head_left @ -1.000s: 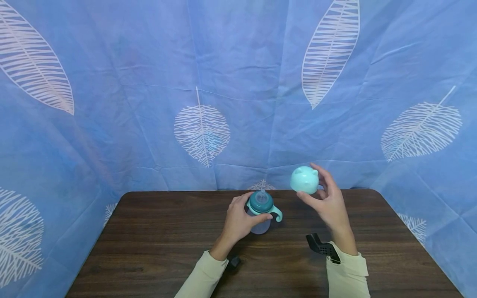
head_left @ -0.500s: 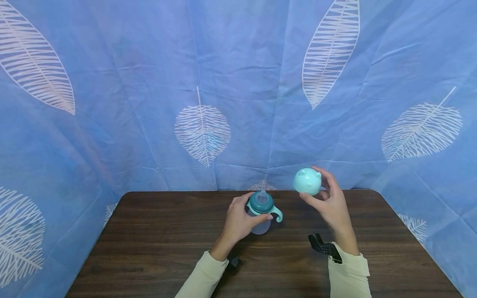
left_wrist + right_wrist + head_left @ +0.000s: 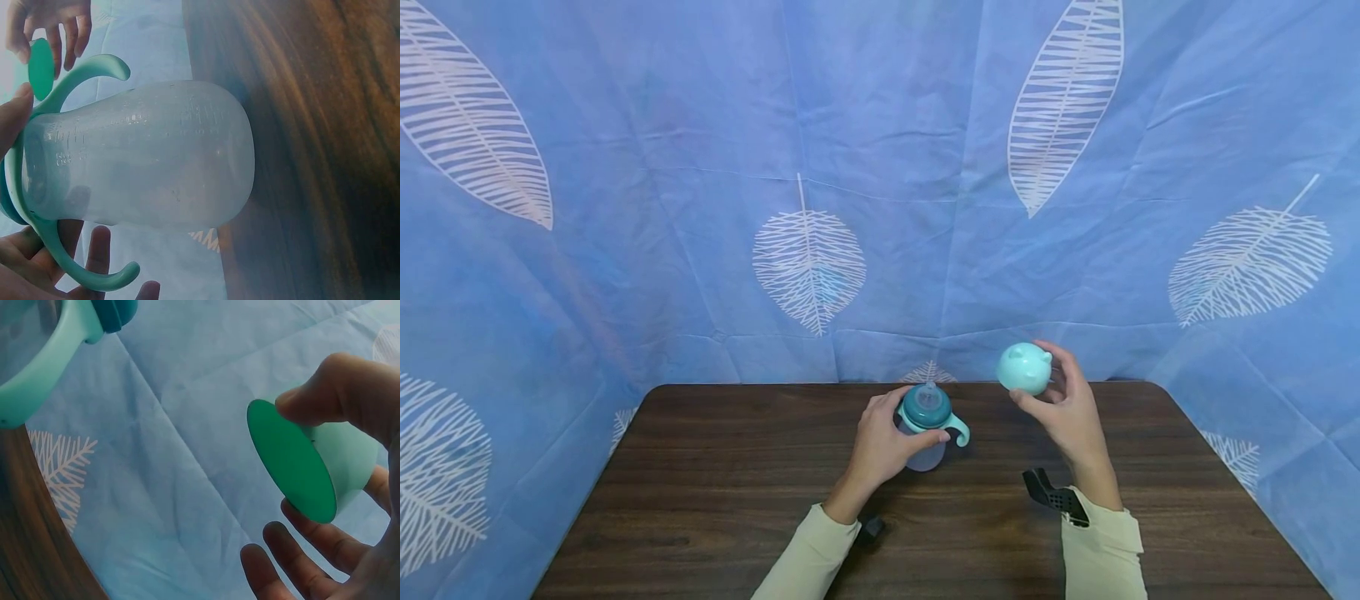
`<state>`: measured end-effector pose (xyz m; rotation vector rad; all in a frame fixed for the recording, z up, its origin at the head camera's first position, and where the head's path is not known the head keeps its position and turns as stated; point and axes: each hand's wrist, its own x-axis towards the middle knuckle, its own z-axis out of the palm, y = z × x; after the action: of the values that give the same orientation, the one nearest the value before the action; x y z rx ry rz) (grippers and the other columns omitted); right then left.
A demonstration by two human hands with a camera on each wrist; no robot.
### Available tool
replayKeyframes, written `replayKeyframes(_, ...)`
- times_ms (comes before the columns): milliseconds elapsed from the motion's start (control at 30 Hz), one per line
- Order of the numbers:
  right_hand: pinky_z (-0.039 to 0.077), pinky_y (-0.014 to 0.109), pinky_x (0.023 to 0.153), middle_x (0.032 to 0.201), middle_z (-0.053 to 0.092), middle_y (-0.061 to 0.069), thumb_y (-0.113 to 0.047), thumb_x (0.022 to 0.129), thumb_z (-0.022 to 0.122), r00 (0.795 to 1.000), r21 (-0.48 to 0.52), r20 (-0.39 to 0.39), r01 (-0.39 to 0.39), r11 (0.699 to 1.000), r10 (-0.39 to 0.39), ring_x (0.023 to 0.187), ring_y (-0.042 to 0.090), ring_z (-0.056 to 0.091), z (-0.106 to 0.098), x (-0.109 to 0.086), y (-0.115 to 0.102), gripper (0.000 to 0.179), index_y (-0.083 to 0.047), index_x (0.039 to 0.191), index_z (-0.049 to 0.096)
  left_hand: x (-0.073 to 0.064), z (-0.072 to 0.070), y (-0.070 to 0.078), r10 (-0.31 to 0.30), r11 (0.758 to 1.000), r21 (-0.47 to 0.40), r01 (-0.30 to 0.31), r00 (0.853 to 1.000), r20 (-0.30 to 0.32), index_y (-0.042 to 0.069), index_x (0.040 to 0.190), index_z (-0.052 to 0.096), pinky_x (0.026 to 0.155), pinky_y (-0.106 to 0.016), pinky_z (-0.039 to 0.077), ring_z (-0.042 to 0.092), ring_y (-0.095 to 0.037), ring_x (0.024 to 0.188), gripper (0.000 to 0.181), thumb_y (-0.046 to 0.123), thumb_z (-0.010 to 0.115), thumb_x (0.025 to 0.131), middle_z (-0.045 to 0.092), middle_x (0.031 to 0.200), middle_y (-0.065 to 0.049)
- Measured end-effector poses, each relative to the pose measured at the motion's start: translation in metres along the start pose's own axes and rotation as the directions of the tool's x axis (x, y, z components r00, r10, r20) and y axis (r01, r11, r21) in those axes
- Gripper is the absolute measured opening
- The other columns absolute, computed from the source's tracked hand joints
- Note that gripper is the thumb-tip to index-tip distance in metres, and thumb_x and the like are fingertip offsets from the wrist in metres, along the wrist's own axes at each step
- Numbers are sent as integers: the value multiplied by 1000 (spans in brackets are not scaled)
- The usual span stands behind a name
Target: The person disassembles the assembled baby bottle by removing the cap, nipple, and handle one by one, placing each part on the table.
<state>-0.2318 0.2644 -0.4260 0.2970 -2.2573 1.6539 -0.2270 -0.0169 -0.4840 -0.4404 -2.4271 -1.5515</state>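
My left hand [image 3: 880, 437] grips a baby bottle [image 3: 150, 156] round its collar, thumb on one side and fingers on the other. The bottle has a frosted body with measuring marks, a teal collar [image 3: 927, 406] with a clear nipple on top, and two mint handles [image 3: 90, 78]. It stands upright by the table's far edge. To its right and higher, my right hand [image 3: 1066, 408] holds a mint domed cap [image 3: 1025, 368] with small ear bumps, pinched between thumb and fingers. In the right wrist view the cap's green underside [image 3: 290, 462] faces the bottle.
A dark wooden table [image 3: 722, 492] lies under both hands. Right behind its far edge hangs a blue cloth [image 3: 895, 250] printed with white leaves. Black wrist mounts [image 3: 1052, 497] sit at the sleeves.
My right hand has drifted slightly right and down with the cap, which has tilted a little. My left hand and the bottle stay put.
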Motion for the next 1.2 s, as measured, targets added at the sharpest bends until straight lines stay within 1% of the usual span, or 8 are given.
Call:
replayKeyframes(233, 56, 18, 84, 151, 48, 19, 10, 95, 79, 999, -4, -8, -40, 999, 40, 117, 4, 61, -1, 2, 8, 83, -3, 166, 40, 1, 0, 0, -6, 1000, -13, 6, 1000, 0, 8, 146, 70, 103, -59, 52, 58, -33, 130, 77, 39, 100, 82, 73, 134, -9)
replayKeyframes(567, 55, 18, 83, 157, 44, 22, 9, 93, 80, 995, -24, -13, -103, 994, 102, 119, 10, 56, -5, 4, 21, 86, -1, 167, 36, 1, -1, 0, -15, 1000, -12, 15, 1000, 4, 7, 147, 69, 103, -60, 52, 58, -33, 131, 78, 39, 100, 83, 72, 134, -10)
replayKeyframes(667, 55, 19, 83, 158, 43, 23, 11, 93, 79, 993, -17, -11, -121, 993, 121, 123, 18, 56, -6, 4, 23, 87, -1, 167, 35, 1, 0, 0, -4, 1000, -2, 4, 1000, -1, 7, 146, 69, 102, -61, 52, 58, -34, 130, 78, 39, 100, 83, 72, 133, -11)
replayKeyframes(833, 54, 19, 82, 161, 40, 27, 12, 93, 77, 990, -4, -8, -144, 990, 144, 135, 39, 52, -5, 3, 27, 87, -2, 167, 33, 1, 0, -1, 6, 1000, 13, -6, 1000, -4, 7, 146, 70, 101, -61, 53, 59, -35, 129, 77, 39, 100, 83, 72, 133, -11)
replayKeyframes(933, 52, 18, 82, 163, 39, 29, 11, 93, 77, 987, -7, -8, -161, 987, 161, 139, 46, 49, -5, 2, 31, 87, -2, 167, 33, 1, 0, -1, 11, 1000, 12, -11, 1000, -3, 6, 146, 69, 100, -61, 53, 59, -35, 128, 77, 38, 100, 83, 72, 133, -11)
replayKeyframes(1000, 51, 18, 83, 163, 39, 29, 11, 93, 77, 985, -10, -11, -173, 985, 173, 141, 46, 48, -5, 2, 34, 87, -2, 167, 32, 0, -1, 0, 11, 1000, 8, -11, 1000, -3, 5, 146, 69, 100, -61, 53, 59, -35, 128, 77, 39, 100, 83, 72, 133, -12)
replayKeyframes(1200, 49, 17, 84, 161, 42, 28, 11, 93, 78, 979, -30, -29, -201, 979, 200, 137, 41, 49, -4, 3, 44, 88, -2, 167, 32, 1, -1, 0, -3, 1000, -1, 3, 1000, 0, 6, 146, 69, 101, -61, 52, 58, -35, 130, 77, 39, 100, 83, 72, 134, -12)
